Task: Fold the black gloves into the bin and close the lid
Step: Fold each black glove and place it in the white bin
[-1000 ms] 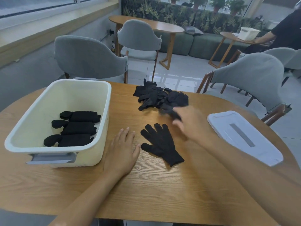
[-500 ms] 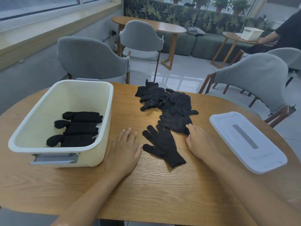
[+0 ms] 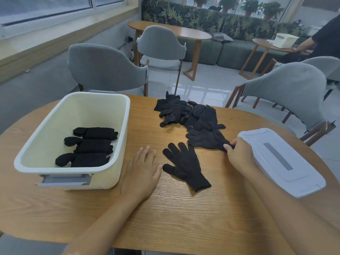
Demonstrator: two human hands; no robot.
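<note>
L hand (image 3: 140, 169) lay flat on the wooden tabletop (image 3: 165, 218), palm down, fingers straight and slightly spread, holding nothing. Its thumb tip sat just beside the thumb of 1 flat glove (image 3: 185, 166), which was spread out w/ fingers pointing away from the person, cuff toward them; whether thumb and glove actually touched, can't tell.

R hand (image 3: 239, 153) was curled, thumb and fingers pinching the cuff edge of a 2nd glove (image 3: 206, 139), which stretched from that hand to its left and away. The R hand's outer side was right against the near-left corner of the white lid (image 3: 281, 162), 1 pc, lying flat on the tabletop to that hand's right, w/ a grey strip down its middle.

Beyond the 2nd glove, farther from both hands, was a loose glove pile (image 3: 185, 113); too tangled to count.

Left of the L hand, just beside it, stood 1 cream bin (image 3: 73, 107), open, grey handle on the near wall. Inside were 3 folded glove bundles (image 3: 92, 146), stacked in a row from near to far, each w/ a rounded end toward the left.

Past the tabletop: 4 grey chairs (image 3: 106, 69) in view, 2 more wooden tables, a green sofa, and another person in a dark sleeve at far right w/ a 2nd cream bin (image 3: 284, 40) beside them.
</note>
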